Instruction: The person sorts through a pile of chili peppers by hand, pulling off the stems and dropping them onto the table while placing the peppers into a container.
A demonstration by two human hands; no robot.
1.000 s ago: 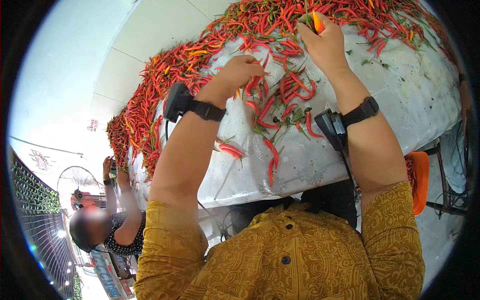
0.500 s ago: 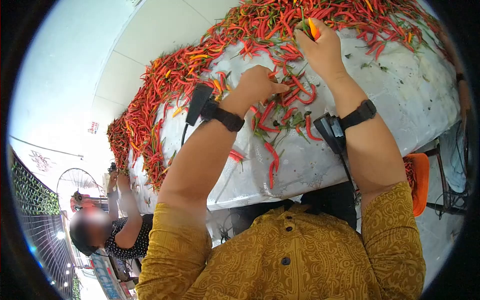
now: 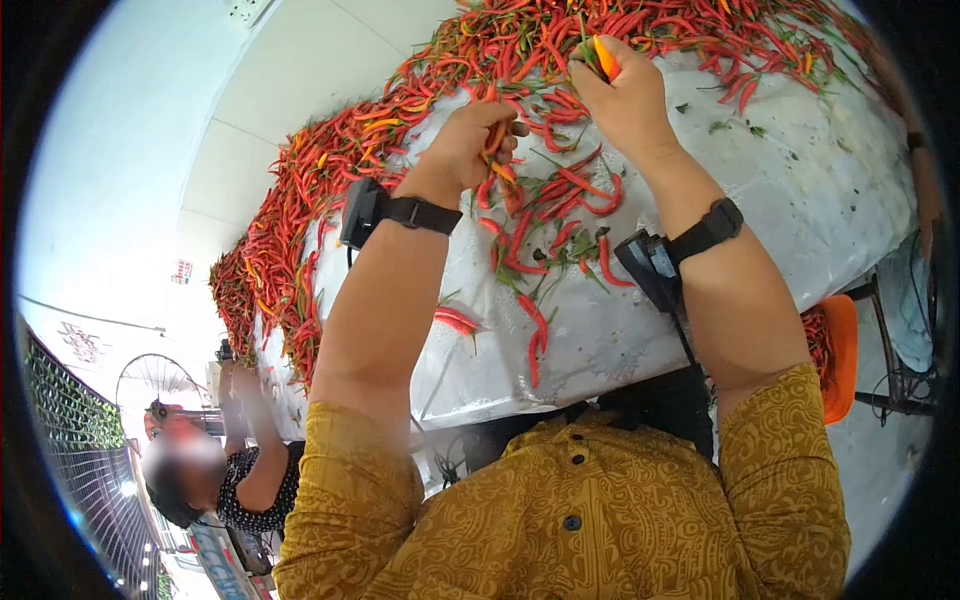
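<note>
My left hand (image 3: pixel 475 145) is closed around several chili peppers, red and orange, some hanging below its fingers. My right hand (image 3: pixel 622 98), up near the long pile, pinches an orange chili (image 3: pixel 605 60) and a green-stemmed one. Between and below both hands lies a loose group of red chilies (image 3: pixel 560 200) on the whitish plastic sheet (image 3: pixel 780 200). Two red chilies (image 3: pixel 536 335) rest nearer the table's front edge. Beyond my hands stretches the big heap of red chilies (image 3: pixel 340 165) with green stems.
An orange container (image 3: pixel 842 360) holding red chilies stands past the table's right front edge. At the lower left another person (image 3: pixel 262 490) in a dotted top reaches toward the heap's far end. A metal frame (image 3: pixel 880 350) stands at the right.
My left hand has moved up and left and now grips several chilies; before, its index finger pointed into the loose group. My right hand has shifted slightly left, keeping the orange chili.
</note>
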